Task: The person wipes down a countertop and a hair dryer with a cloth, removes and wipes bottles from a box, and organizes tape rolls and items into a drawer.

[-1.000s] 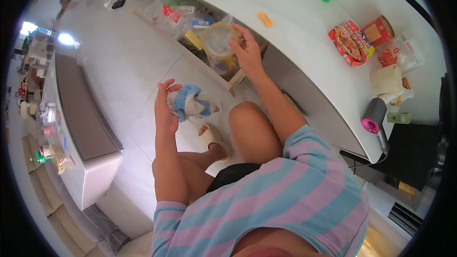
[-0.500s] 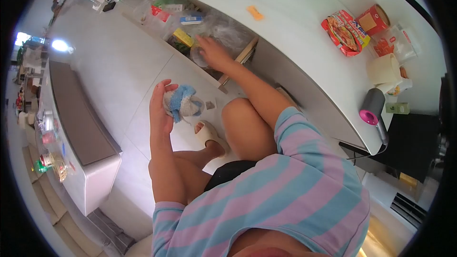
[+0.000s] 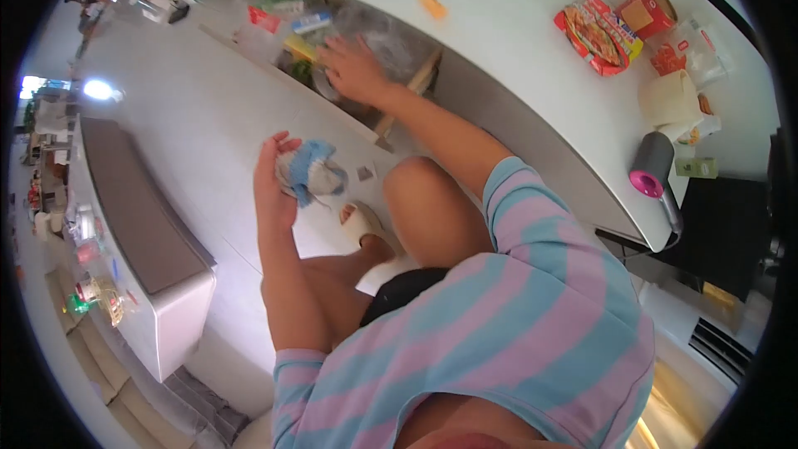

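My left hand (image 3: 273, 173) is closed around a small blue and grey-white plush toy (image 3: 317, 173), held above the floor in front of my legs. It looks fuzzy; its exact shape is blurred. My right hand (image 3: 356, 71) reaches into an open drawer (image 3: 332, 114), palm down with fingers spread. Under and beside its fingertips lies a yellow box (image 3: 300, 48). Clear plastic bags (image 3: 378, 33) fill the drawer behind the hand. A blue and white box (image 3: 312, 22) and a red packet (image 3: 264, 18) lie farther along.
On the white countertop (image 3: 499, 58) are a red noodle packet (image 3: 597, 36), a paper roll (image 3: 670, 100), a hair dryer (image 3: 652, 168) and an orange scrap (image 3: 432, 7). A low bench-like cabinet (image 3: 141, 208) stands to the left. My slippered foot (image 3: 359, 220) rests on the floor.
My right hand has shifted slightly up and left within the drawer, its fingers spreading wider over the yellow box. My left hand still holds the plush toy. The view has tilted a little.
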Motion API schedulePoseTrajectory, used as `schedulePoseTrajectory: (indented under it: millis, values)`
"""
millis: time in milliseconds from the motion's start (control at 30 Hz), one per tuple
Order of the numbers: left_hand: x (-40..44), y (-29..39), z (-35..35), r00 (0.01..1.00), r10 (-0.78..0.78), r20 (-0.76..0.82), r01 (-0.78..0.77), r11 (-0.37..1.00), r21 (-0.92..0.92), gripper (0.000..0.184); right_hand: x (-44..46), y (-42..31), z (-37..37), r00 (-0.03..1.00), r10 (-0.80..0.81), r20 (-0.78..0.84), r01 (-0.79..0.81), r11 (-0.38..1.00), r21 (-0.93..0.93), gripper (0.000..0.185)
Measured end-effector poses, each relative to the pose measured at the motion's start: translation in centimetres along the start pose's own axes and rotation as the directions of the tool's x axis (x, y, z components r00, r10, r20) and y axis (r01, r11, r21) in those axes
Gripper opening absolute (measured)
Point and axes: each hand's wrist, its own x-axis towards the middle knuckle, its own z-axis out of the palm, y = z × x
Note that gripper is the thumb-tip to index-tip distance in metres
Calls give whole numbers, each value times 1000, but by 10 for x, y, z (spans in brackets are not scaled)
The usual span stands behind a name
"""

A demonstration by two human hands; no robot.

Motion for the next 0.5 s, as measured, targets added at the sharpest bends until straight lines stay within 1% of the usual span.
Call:
schedulePoseTrajectory:
  millis: [33,100,200,267,300,333,400,467,500]
  values:
    - [0,1,1,1000,-7,-6,7,1000,-5,40,-11,8,2,997,-18,76,7,990,138,53]
    - [-1,0,2,999,-26,-23,26,1000,-14,40,-40,25,0,975,-63,212,-29,914,404,53]
    - [0,2,-5,999,-40,-3,40,998,-55,38,-82,28,-61,975,82,206,-154,918,366,50]
    - [-4,5,-3,999,-47,-17,46,998,-41,36,-122,34,-111,947,263,185,-320,817,479,43]
    - [-3,4,-6,998,-59,-5,59,996,-61,36,-148,41,-127,898,375,231,-440,731,522,38]
    - [-4,3,-5,998,-57,-20,56,998,-39,37,-177,47,-138,831,480,279,-548,626,555,34]
    - [-3,0,-9,998,-61,7,61,998,-24,41,-243,63,-141,685,624,377,-724,520,453,29]
    - [-2,0,-9,997,-73,39,74,997,-36,41,-316,77,-122,453,716,532,-856,183,483,24]
    - [-3,0,-7,996,-72,54,75,996,-41,41,-344,83,-110,380,735,562,-892,131,432,24]
